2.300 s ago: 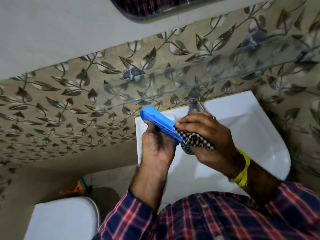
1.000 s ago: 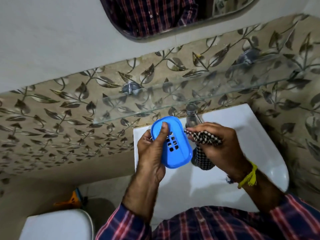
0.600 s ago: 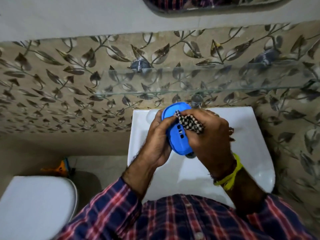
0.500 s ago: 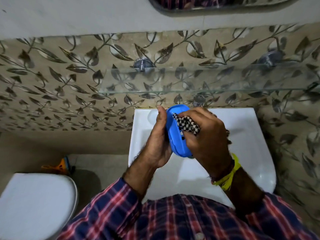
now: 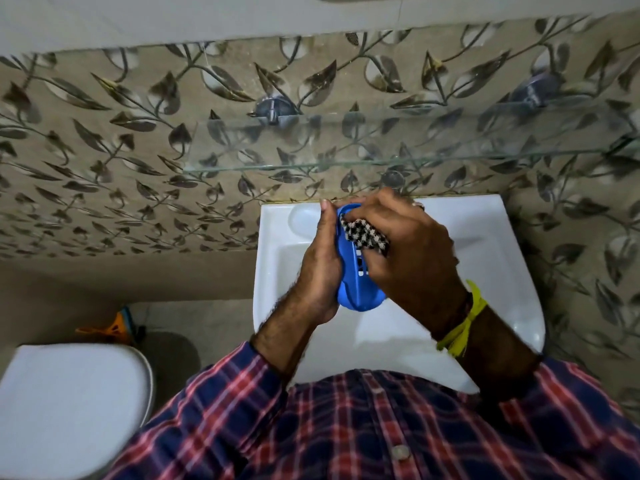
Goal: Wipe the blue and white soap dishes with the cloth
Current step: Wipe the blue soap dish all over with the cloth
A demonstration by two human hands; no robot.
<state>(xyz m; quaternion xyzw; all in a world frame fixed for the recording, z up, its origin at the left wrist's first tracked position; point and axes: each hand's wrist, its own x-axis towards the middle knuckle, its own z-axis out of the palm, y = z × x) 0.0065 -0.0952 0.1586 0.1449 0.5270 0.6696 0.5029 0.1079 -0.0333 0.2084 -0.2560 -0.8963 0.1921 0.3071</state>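
A blue soap dish (image 5: 356,292) with drain slots is held on its edge above the white sink (image 5: 277,271). My left hand (image 5: 320,268) grips it from the left, thumb over its top rim. My right hand (image 5: 408,251) presses a black-and-white checked cloth (image 5: 363,235) into the dish's hollow side. Most of the cloth is hidden under my fingers. No white soap dish is visible.
A glass shelf (image 5: 381,161) juts from the leaf-patterned wall just above the sink, with a tap (image 5: 393,178) partly hidden behind my hands. A white toilet lid (image 5: 69,403) is at the lower left. An orange object (image 5: 114,329) lies on the floor.
The dish was turned from flat to standing on its edge, and my right hand brought the cloth onto it. Over the last half second the cloth has slid down inside the dish.
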